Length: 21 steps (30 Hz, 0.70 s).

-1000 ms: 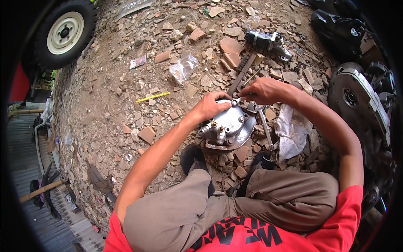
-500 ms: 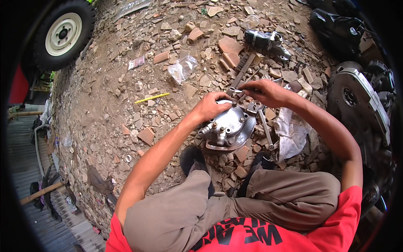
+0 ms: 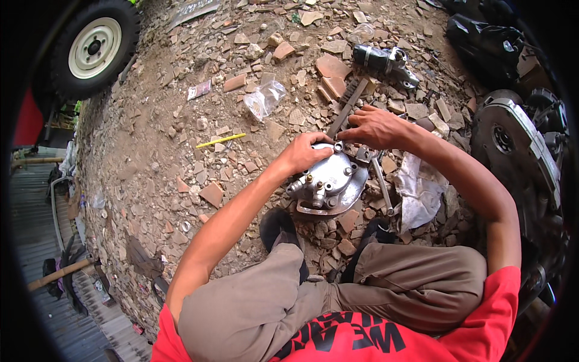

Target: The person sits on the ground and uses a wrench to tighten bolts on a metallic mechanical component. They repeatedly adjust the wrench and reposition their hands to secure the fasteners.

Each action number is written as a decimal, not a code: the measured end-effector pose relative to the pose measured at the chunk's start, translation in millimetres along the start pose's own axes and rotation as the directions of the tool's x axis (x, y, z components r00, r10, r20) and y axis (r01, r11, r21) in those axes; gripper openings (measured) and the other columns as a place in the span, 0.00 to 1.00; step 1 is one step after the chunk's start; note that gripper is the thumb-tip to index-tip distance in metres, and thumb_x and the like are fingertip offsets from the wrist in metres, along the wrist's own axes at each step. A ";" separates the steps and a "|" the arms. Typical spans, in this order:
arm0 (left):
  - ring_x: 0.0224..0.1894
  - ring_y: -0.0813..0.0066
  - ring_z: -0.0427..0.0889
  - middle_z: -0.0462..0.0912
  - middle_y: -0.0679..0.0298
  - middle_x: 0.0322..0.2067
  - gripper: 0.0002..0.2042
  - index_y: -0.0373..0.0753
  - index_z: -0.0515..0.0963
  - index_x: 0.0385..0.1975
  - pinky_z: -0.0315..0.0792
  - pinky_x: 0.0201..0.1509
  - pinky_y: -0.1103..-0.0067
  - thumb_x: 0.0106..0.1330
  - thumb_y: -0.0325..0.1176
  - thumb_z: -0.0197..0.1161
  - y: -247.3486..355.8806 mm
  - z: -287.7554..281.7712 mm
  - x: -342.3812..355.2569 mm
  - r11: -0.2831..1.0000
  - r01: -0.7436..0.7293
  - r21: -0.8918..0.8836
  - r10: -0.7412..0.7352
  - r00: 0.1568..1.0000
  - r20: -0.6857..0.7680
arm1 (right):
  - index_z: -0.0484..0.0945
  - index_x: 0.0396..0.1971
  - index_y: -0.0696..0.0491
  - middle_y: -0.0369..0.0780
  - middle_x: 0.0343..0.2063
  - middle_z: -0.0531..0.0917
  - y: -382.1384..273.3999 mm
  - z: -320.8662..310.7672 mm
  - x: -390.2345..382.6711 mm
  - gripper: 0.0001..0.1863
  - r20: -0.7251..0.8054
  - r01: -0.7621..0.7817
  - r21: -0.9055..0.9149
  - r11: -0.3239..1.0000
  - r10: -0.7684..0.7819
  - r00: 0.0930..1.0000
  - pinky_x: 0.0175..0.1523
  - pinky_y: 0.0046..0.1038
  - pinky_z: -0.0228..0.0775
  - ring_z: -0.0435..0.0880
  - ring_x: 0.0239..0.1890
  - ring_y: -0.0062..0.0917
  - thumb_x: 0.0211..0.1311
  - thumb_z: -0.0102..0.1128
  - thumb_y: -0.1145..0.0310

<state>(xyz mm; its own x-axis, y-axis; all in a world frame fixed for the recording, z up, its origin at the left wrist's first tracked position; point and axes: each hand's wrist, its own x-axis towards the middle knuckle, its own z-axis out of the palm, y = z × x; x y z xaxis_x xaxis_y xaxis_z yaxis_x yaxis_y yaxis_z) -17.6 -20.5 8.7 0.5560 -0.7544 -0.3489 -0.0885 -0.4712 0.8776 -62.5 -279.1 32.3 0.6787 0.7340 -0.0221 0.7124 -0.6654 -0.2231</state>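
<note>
My left hand (image 3: 301, 151) grips the top rim of a round silver metal housing (image 3: 329, 172), thumb lying on its face; brass fittings and bolts stand out from it. Above the housing's upper bolt, my right hand (image 3: 377, 127) has its curled fingers on a small spanner (image 3: 342, 142), whose ring end sits at that bolt; its handle is mostly hidden. A long combination spanner (image 3: 383, 184) lies right of the housing, beside a dirty white rag (image 3: 417, 193). A wire brush (image 3: 344, 111) lies behind my hands.
A cylindrical motor part (image 3: 386, 63) lies farther back on broken tile rubble, with a yellow stick (image 3: 218, 140) and plastic bag (image 3: 262, 99) leftward. Large engine parts (image 3: 512, 145) and black bags (image 3: 482, 48) line the right. A vehicle wheel (image 3: 93, 51) stands upper left, corrugated sheeting (image 3: 48, 217) below.
My right hand lifted the small spanner off the bolt half a second ago and now has it back down at the bolt. My left hand stays on the housing.
</note>
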 end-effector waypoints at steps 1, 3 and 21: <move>0.41 0.78 0.83 0.88 0.61 0.39 0.17 0.35 0.84 0.48 0.75 0.50 0.78 0.63 0.37 0.65 1.0 0.7 1.1 1.000 -0.002 -0.004 0.002 1.000 0.006 | 0.81 0.55 0.43 0.39 0.31 0.80 -0.8 1.8 -4.5 0.15 0.058 -0.082 0.051 0.995 0.079 0.995 0.45 0.37 0.72 0.82 0.36 0.34 0.72 0.56 0.60; 0.41 0.77 0.83 0.88 0.61 0.39 0.17 0.35 0.84 0.47 0.75 0.50 0.78 0.63 0.37 0.65 -0.8 -3.7 -3.5 1.000 0.010 -0.005 -0.010 1.000 0.001 | 0.81 0.54 0.46 0.43 0.32 0.82 -23.5 -3.8 0.0 0.15 0.175 -0.229 0.147 0.962 0.203 0.963 0.40 0.40 0.74 0.85 0.34 0.39 0.72 0.57 0.60; 0.45 0.70 0.84 0.87 0.56 0.42 0.17 0.34 0.83 0.48 0.74 0.54 0.74 0.65 0.38 0.64 -1.1 -1.9 -2.7 0.999 -0.035 0.032 0.036 0.999 -0.024 | 0.79 0.61 0.48 0.48 0.35 0.84 -15.9 -3.5 -15.1 0.24 0.067 -0.168 0.454 0.875 0.155 0.986 0.48 0.42 0.77 0.85 0.39 0.43 0.64 0.60 0.73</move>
<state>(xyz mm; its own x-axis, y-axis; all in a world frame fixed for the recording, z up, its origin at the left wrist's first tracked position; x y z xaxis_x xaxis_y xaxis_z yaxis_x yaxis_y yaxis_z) -17.4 -17.1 9.2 0.5722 -0.7596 -0.3092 -0.1344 -0.4587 0.8784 -83.5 -280.1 39.6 0.7674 0.6296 -0.1216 0.4281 -0.6442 -0.6338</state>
